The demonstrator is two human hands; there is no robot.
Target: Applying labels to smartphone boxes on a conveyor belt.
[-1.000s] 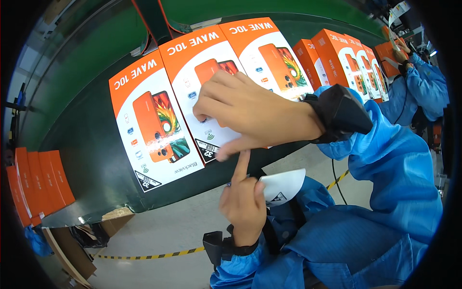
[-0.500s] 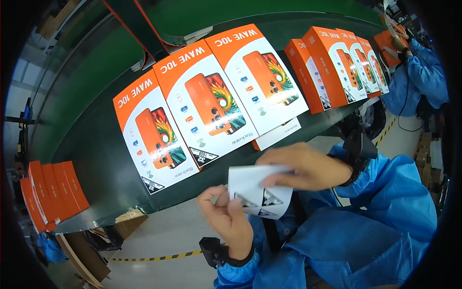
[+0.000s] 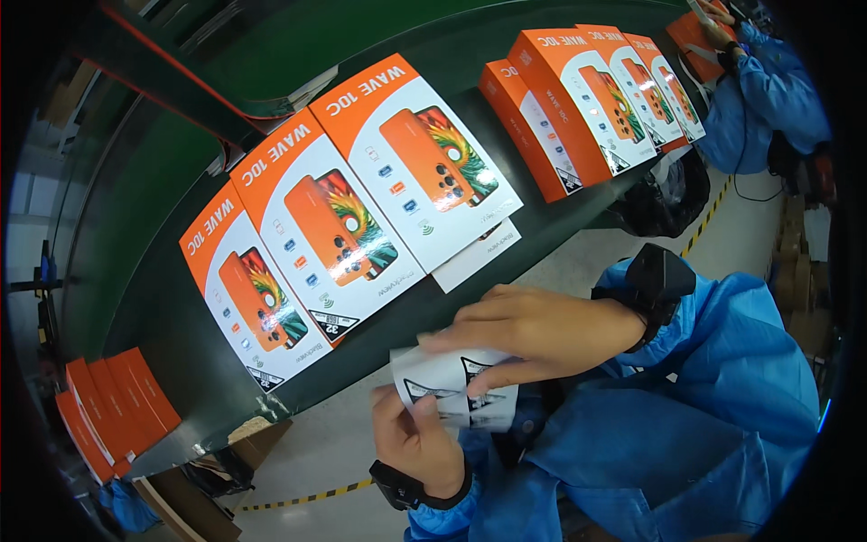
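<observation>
Green belt [image 3: 181,325] carries boxes further; both hands' grip, left hand [image 3: 417,443] and right hand [image 3: 519,334], stays pinched on sticker sheet [image 3: 456,388].

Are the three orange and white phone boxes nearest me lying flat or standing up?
Lying flat: the three orange and white phone boxes rest face up, side by side, on the green conveyor belt.

What you cannot make out from here

Your right hand [image 3: 528,330] covers the upper part of the sticker sheet [image 3: 456,388], and your left hand [image 3: 417,438] hides its near-left corner. A white card [image 3: 479,257] lies mostly under the nearest right box [image 3: 415,163]. The orange boxes [image 3: 108,411] at far left blur into the dark rim.
</observation>
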